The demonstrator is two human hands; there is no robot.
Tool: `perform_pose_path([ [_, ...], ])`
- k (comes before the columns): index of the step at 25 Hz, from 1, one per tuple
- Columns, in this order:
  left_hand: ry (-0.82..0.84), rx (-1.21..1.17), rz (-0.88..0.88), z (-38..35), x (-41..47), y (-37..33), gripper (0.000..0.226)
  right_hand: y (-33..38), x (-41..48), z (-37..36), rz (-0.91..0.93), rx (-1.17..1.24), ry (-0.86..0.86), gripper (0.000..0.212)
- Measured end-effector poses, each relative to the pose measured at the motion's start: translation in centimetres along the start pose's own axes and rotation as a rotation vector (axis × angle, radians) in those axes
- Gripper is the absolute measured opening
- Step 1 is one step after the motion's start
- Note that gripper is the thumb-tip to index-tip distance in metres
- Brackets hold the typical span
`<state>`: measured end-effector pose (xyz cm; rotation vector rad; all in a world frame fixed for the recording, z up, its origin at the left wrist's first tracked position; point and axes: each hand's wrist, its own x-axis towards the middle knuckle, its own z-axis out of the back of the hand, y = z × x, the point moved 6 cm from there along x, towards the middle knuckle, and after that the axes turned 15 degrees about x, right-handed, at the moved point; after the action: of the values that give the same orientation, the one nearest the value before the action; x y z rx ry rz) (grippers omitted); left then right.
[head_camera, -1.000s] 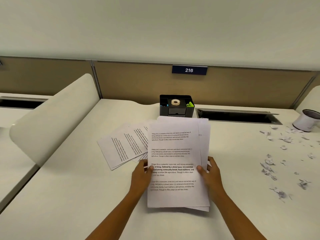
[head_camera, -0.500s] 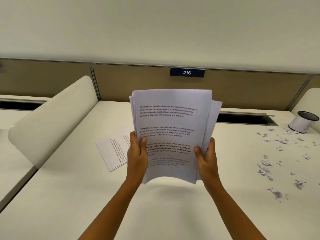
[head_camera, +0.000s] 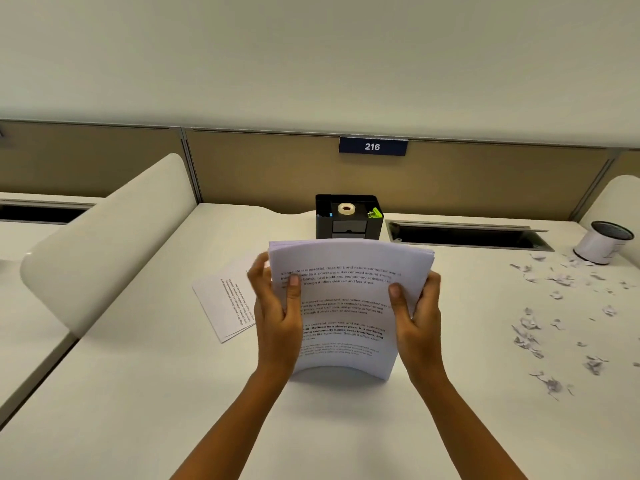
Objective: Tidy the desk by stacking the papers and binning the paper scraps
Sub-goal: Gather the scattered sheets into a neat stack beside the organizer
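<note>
A stack of printed papers (head_camera: pixel 346 306) stands upright on its bottom edge on the white desk (head_camera: pixel 138 393), bowed slightly, its edges squared. My left hand (head_camera: pixel 277 317) grips its left side and my right hand (head_camera: pixel 415 317) grips its right side, thumbs on the front. A couple of loose printed sheets (head_camera: pixel 225 303) lie flat on the desk to the left, partly hidden behind my left hand. Torn paper scraps (head_camera: pixel 533 327) are scattered over the desk's right part. A small white bin (head_camera: pixel 602 242) with a dark inside stands at the far right.
A black desk organiser (head_camera: pixel 349 218) with a tape roll and a green item sits at the back centre. A cable slot (head_camera: pixel 464 235) opens in the desk beside it. A rounded white divider (head_camera: pixel 110 237) rises on the left; a brown partition runs along the back.
Both hands lifted the gathered papers off the desk, then brought them down upright onto their bottom edge. The fanned sheets are now squared into one stack.
</note>
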<state>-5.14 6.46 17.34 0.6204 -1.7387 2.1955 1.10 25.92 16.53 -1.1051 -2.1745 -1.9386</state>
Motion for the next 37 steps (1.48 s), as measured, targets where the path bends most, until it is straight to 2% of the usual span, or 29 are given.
perform_pose_path([
  [2,-0.081,0.036,-0.135,1.1,0.4,-1.3,0.052,1.7,0.2,0.1,0.114,-0.033,-0.005,0.050],
  [4,-0.122,0.156,-0.270,1.7,1.0,-2.3,0.052,3.5,0.6,-0.1,0.265,-0.149,0.028,0.058],
  [7,-0.119,0.341,-0.414,1.7,1.4,-3.0,0.038,4.6,1.1,-0.8,0.426,-0.422,0.137,0.041],
  [10,-0.122,0.366,-0.450,1.8,1.2,-2.7,0.036,4.6,1.0,-0.4,0.480,-0.558,0.177,0.035],
  [14,-0.043,0.178,-0.258,1.8,1.0,-1.5,0.049,3.8,0.6,0.1,0.359,-0.448,0.198,0.049],
  [17,-0.005,-0.033,0.005,0.7,-0.4,0.5,0.041,1.7,-0.8,0.3,0.191,-0.229,0.124,0.057],
  [19,0.036,-0.086,0.145,-0.2,-1.8,2.1,0.032,-0.5,-2.2,0.5,0.085,-0.135,0.086,0.050],
  [21,0.066,-0.078,0.211,-0.8,-2.7,3.0,0.024,-2.6,-3.3,0.7,-0.013,-0.089,0.058,0.035],
  [24,0.080,-0.062,0.240,-1.2,-3.4,3.2,0.020,-4.0,-4.0,1.0,-0.095,-0.069,0.000,0.019],
  [29,-0.031,0.003,0.148,-0.5,-2.9,2.0,0.011,-2.7,-3.4,1.2,-0.024,-0.049,-0.097,0.019],
  [34,-0.065,-0.009,0.207,0.2,-2.9,2.8,0.015,-3.3,-4.0,1.1,-0.062,-0.081,-0.062,0.018],
  [37,-0.068,-0.008,0.220,0.6,-3.1,3.2,0.011,-3.4,-3.9,0.7,-0.055,-0.068,-0.042,0.009],
])
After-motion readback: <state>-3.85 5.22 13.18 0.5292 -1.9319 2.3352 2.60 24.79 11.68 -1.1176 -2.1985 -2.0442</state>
